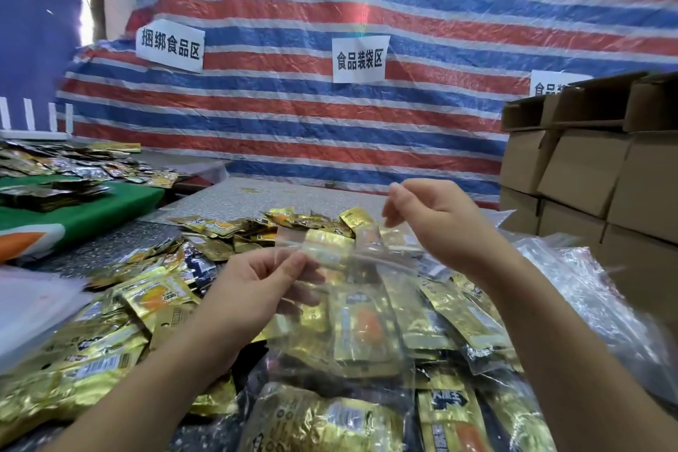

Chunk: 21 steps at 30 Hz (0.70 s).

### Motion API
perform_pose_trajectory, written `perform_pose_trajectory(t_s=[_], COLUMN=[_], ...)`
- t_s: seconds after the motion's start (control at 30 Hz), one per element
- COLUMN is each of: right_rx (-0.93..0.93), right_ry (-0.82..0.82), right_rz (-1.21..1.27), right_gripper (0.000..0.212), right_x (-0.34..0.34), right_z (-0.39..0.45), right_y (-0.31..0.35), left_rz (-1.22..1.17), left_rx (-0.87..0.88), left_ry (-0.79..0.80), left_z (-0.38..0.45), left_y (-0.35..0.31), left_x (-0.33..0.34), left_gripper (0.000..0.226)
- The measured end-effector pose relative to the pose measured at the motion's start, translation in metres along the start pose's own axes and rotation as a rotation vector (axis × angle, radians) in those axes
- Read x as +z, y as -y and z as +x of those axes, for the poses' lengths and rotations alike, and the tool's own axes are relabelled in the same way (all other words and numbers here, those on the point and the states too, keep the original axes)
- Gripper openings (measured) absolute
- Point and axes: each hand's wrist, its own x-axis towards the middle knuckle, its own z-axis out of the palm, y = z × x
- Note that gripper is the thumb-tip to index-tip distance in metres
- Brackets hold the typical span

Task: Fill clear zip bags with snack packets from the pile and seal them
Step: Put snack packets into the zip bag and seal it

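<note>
Left hand (pixel 257 290) pinches the top strip of a clear zip bag (pixel 352 308) holding gold packets. Right hand (pixel 436 216) lifted above it, fingers loosely curled, holding nothing. Bag hangs over the snack pile (pixel 154 297) mid-table (pixel 234 194).

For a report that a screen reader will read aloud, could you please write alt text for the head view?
A person's left hand pinches the top edge of a clear zip bag with gold packets inside, above a pile of snack packets; the right hand is raised beside it, fingers loosely curled. Cardboard boxes stand at right before a striped tarp.
</note>
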Motion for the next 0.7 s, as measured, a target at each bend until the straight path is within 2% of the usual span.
perform_pose_trajectory(t_s=[0.1,0.27,0.47,0.6,0.7], right_rx=[0.123,0.156,0.160,0.176,0.155], right_ry=[-0.028,0.192,0.487,0.550,0.577], right_rz=[-0.090,-0.354,-0.649,-0.719,-0.735], right_gripper=[0.028,0.019,0.031,0.046,0.046], right_x=[-0.001,0.022,0.051,0.068,0.085], right_z=[0.017,0.065,0.110,0.128,0.136], right_y=[-0.013,-0.028,-0.051,-0.059,-0.064], left_rz=[0.020,0.039,-0.010,0.005,-0.004], left_rx=[-0.021,-0.044,-0.041,-0.046,-0.054], left_ry=[0.001,0.033,0.005,0.019,0.005], left_z=[0.002,0.003,0.003,0.002,0.003], left_y=[0.002,0.004,0.003,0.003,0.004], left_x=[0.001,0.002,0.006,0.005,0.003], left_gripper=[0.022,0.029,0.020,0.021,0.023])
